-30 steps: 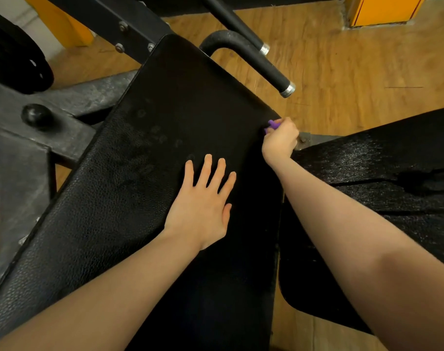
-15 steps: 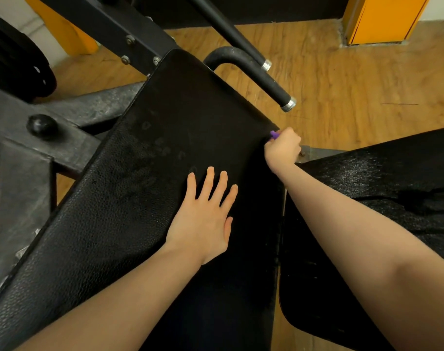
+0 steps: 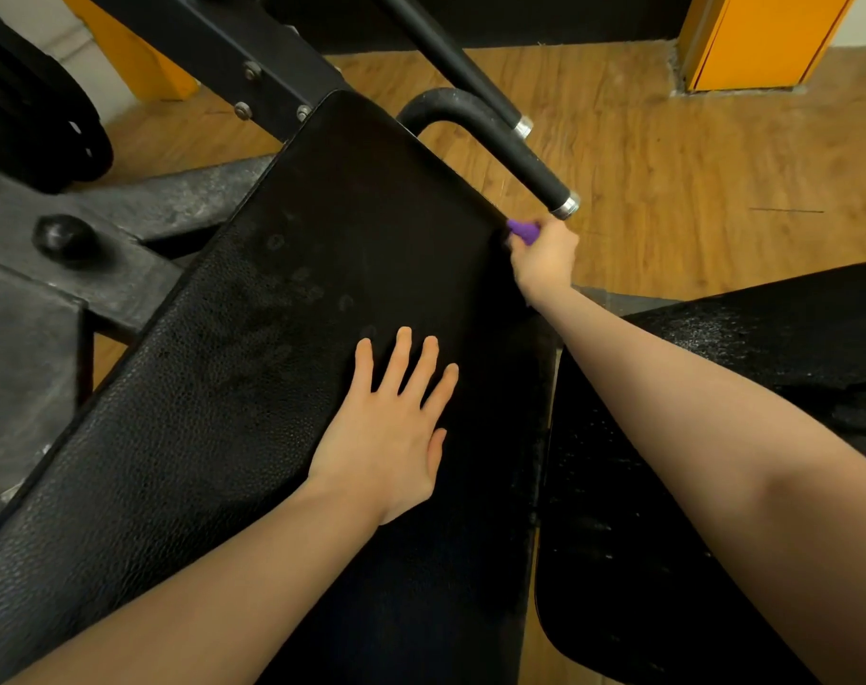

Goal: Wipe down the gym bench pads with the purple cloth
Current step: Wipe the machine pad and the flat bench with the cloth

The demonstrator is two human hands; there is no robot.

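A long black textured bench pad [image 3: 253, 368] runs from the lower left up to the centre. My left hand [image 3: 391, 432] lies flat on it with fingers spread. My right hand [image 3: 544, 262] grips the purple cloth [image 3: 524, 230] against the pad's upper right edge; only a small tip of cloth shows above the fist. A second black pad [image 3: 718, 368] lies to the right, partly under my right forearm.
A black handle bar with a chrome end cap [image 3: 564, 206] ends just above my right hand. Grey metal frame beams [image 3: 124, 269] with a round black knob [image 3: 64, 235] lie at left. Wooden floor [image 3: 693, 180] and an orange post [image 3: 762, 37] are behind.
My right hand with the cloth has slid up the pad's right edge toward the handle's chrome end. My left hand stays flat in place.
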